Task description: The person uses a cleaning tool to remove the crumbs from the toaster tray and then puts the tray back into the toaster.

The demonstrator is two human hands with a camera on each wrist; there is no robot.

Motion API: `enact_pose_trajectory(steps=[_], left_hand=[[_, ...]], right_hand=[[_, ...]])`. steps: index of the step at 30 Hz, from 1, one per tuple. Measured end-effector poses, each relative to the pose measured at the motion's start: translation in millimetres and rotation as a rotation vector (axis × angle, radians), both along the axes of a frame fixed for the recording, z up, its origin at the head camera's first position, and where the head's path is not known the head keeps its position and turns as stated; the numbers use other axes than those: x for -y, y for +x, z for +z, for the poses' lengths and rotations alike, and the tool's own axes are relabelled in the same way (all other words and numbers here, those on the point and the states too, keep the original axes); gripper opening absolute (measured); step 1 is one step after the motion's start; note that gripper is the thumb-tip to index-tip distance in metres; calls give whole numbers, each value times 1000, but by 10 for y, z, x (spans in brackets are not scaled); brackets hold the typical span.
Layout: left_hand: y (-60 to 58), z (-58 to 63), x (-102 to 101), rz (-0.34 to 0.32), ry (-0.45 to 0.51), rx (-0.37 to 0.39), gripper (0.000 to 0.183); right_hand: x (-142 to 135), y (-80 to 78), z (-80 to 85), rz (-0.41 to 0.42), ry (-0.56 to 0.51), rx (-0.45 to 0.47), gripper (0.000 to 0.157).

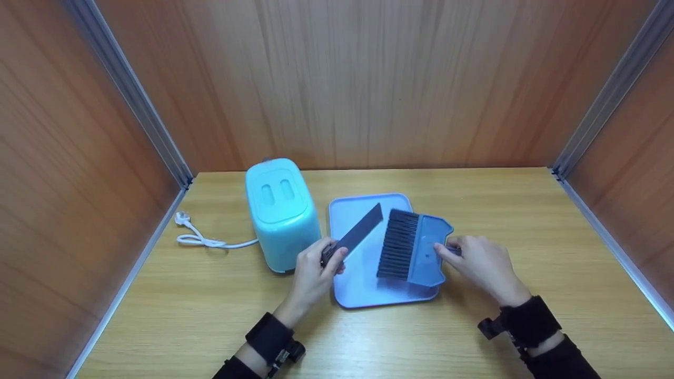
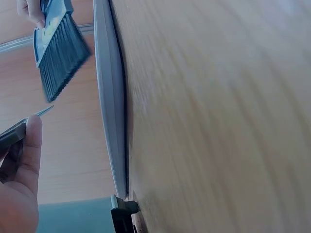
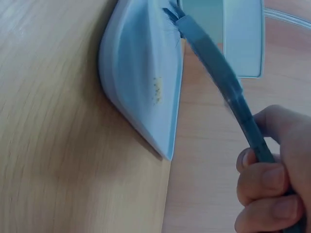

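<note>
In the head view my left hand [image 1: 316, 268] grips the dark handle of a knife [image 1: 360, 229] with a wide, dark, flat blade, pointing up and right over a light blue tray [image 1: 350, 289]. The left wrist view shows this blade nearly edge-on beside the thumb. My right hand [image 1: 482, 263] holds a blue hand brush [image 1: 426, 252] by its handle, its dark bristles facing left toward the knife. The brush is raised over the tray's right side, bristles apart from the blade. Small yellowish crumbs [image 3: 157, 91] lie on the tray in the right wrist view.
A turquoise toaster [image 1: 284, 231] with a closed top cover stands just left of the tray. Its white cord [image 1: 210, 242] and plug [image 1: 182, 218] lie on the wooden table [image 1: 379, 347]. Wooden panels [image 1: 368, 84] enclose the table at the back and sides.
</note>
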State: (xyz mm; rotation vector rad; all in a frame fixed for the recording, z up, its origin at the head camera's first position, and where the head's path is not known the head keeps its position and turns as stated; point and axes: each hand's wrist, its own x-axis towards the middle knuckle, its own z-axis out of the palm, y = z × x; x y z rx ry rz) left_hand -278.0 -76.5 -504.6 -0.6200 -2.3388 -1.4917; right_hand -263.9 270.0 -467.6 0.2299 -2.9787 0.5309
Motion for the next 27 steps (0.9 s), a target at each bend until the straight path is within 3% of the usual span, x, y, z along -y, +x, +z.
enact_pose_trajectory(steps=[7, 18, 22, 27], left_hand=[[-8, -3, -18, -7, 12, -10, 19], [7, -10, 21, 5, -4, -3, 17], [-6, -19, 13, 5, -11, -11, 17], [-25, -30, -10, 3, 8, -37, 16]], right_hand=[[111, 21, 33, 109, -40, 49, 44], [33, -10, 40, 7, 27, -10, 40], [31, 3, 81, 71, -12, 24, 41], [133, 54, 131, 239, -84, 61, 48]])
